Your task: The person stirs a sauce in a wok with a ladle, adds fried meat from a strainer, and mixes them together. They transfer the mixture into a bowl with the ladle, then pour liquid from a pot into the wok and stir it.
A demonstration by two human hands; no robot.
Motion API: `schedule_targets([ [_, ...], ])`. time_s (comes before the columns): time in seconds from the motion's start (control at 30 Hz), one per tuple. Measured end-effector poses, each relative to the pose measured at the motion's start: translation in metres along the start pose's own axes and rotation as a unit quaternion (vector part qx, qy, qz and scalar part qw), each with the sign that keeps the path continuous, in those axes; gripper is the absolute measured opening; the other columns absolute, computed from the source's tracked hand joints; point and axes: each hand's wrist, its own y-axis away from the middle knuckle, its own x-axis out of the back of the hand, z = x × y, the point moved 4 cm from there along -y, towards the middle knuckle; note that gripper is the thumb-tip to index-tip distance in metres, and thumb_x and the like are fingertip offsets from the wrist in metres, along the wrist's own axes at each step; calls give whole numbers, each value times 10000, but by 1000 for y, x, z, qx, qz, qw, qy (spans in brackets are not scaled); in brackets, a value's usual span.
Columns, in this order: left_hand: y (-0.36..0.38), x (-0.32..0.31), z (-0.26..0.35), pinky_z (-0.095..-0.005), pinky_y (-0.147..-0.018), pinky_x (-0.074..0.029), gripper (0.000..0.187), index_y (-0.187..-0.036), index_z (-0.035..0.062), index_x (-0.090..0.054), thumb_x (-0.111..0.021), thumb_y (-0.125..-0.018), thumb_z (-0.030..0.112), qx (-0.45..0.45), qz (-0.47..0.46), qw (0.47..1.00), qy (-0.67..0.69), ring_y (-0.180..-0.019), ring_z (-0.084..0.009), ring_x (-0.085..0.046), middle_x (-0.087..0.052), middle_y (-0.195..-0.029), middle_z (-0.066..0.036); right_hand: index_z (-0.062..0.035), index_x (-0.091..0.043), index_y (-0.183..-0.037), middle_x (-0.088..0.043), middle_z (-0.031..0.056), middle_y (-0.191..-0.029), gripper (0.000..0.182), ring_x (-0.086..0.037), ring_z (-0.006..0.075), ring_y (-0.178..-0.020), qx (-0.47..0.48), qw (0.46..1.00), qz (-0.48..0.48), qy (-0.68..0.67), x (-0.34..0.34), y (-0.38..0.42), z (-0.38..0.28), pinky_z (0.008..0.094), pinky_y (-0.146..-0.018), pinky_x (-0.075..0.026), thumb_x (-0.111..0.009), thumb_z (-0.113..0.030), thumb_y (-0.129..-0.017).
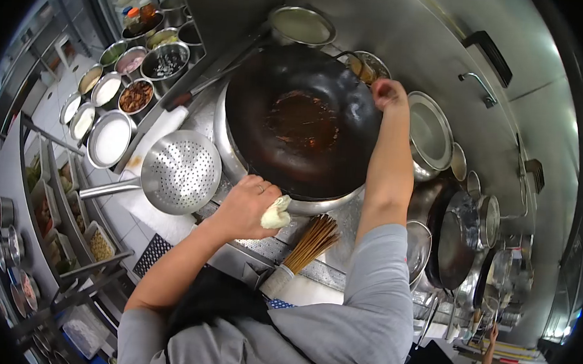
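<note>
A large dark wok (pixel 255 126) sits tilted over the burner, with a brown, glistening patch of liquid or sauce at its bottom. At its near rim, my left hand (pixel 246 206) is closed around a pale folded cloth (pixel 276 213); whether the rim is gripped through it is hidden. My right hand (pixel 389 94) reaches across to the wok's far right side, fingers curled, beside a metal container of amber liquid (pixel 373 65). What those fingers hold, if anything, I cannot make out. Left of the wok lies a perforated strainer (pixel 180 172).
A bamboo brush (pixel 309 243) lies in front of the wok. Several ingredient bowls, including one of white powder or grains (pixel 111 139), stand at left. A metal pot (pixel 431 132) and other pans (pixel 458 239) line the right side. Another person's arm (pixel 489 351) shows at lower right.
</note>
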Motion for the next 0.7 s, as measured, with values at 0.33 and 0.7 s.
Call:
schedule_targets([
  [0.33, -6, -6, 2, -412, -788, -422, 434, -878, 35, -568, -773, -590, 286, 9, -11, 999, -43, -800, -318, -568, -594, -800, -138, 32, -594, -662, -586, 107, -579, 163, -555, 185, -460, 86, 704, 111, 696, -35, 68, -44, 325, -424, -440, -584, -5, -821],
  [0.7, -7, -9, 1, -413, -797, -422, 443, -889, 26, -569, -767, -610, 308, 40, -52, 996, -52, -812, -332, -578, -606, -820, -154, 23, -577, -680, -555, 85, -576, 129, -555, 196, -485, 12, 849, 67, 524, -11, -9, 10, 324, -436, -462, -625, -25, -791],
])
